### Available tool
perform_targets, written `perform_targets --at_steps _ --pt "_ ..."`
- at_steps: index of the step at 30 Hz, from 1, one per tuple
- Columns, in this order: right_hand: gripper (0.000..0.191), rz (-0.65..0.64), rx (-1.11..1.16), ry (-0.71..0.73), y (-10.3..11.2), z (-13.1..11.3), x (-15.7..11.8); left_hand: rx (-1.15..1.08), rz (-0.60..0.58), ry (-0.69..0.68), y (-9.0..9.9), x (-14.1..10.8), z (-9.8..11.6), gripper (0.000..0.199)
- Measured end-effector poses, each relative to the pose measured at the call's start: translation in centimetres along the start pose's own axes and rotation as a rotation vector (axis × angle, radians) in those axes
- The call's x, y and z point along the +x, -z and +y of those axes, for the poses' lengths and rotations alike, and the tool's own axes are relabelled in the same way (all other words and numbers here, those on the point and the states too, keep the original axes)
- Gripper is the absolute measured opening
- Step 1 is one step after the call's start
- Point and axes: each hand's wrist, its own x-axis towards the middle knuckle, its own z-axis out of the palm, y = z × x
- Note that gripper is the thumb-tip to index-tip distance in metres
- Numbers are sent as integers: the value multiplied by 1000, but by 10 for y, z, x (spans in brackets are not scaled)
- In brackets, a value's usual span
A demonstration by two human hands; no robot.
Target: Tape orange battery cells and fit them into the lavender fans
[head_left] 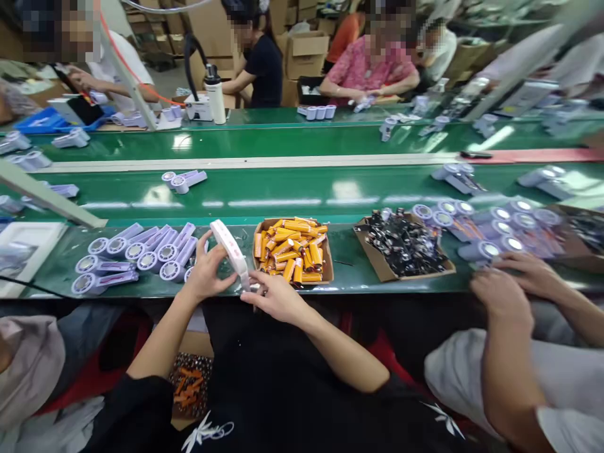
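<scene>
A white roll of tape (229, 248) with faint pink print is tilted above the near edge of the bench, its outer band facing me. My left hand (207, 270) is closed round its left side, the thumb underneath. With fingers pinched, my right hand (278, 297) grips the lower end of the same roll. Just beyond my right hand, a cardboard tray (330, 272) is heaped with orange cylindrical batteries (292, 248). Several lilac handheld fan bodies (172, 270) lie left of my left hand, one partly hidden behind it.
A second cardboard tray (389, 274) holds small black parts. More lilac bodies (500, 226) are piled near a co-worker's hands (507, 286) at right. A green conveyor (283, 185) crosses beyond the bench, carrying a few bodies. Below, a box (191, 377) contains orange pieces. A slanted post (51, 195) stands left.
</scene>
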Motion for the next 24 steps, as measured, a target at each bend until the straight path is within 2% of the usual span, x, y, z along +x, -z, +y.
perform_targets --at_steps 1,3,5,8,10,12,13,14,15,17,19,20,22,24 --pt "25 -20 -23 7 -4 -2 0 -10 11 -27 0 0 -1 40" --pt "27 -50 -60 31 -12 -2 -5 -23 76 7 0 -1 -5 33" --pt "31 -90 -141 78 -18 2 -15 -43 180 138 1 -3 -10 41" --pt "16 -145 -373 181 -10 7 -26 -102 242 296 4 -7 -12 60" --pt "12 -7 -492 223 14 6 -23 -113 212 277 5 -8 -9 59" --pt "22 200 -599 241 51 1 -9 -92 184 192 3 -4 -2 54" --pt "25 269 -674 244 72 -1 0 -76 176 142 1 -2 2 51" --pt "31 279 -767 245 93 -4 11 -58 169 95 -2 2 6 48" --pt "37 233 -864 236 112 -6 23 -38 157 59 -5 6 9 46" --pt "43 51 -1026 206 141 -8 45 11 117 26 -12 12 16 43" --pt "43 -114 -1112 180 158 -7 62 57 73 32 -17 17 21 43" --pt "41 -151 -1124 171 163 -6 67 77 56 39 -19 18 23 44" --pt "36 -136 -1065 157 168 -5 69 112 36 50 -20 19 29 45" --pt "30 1 -858 150 171 -4 62 150 17 53 -20 18 35 47"
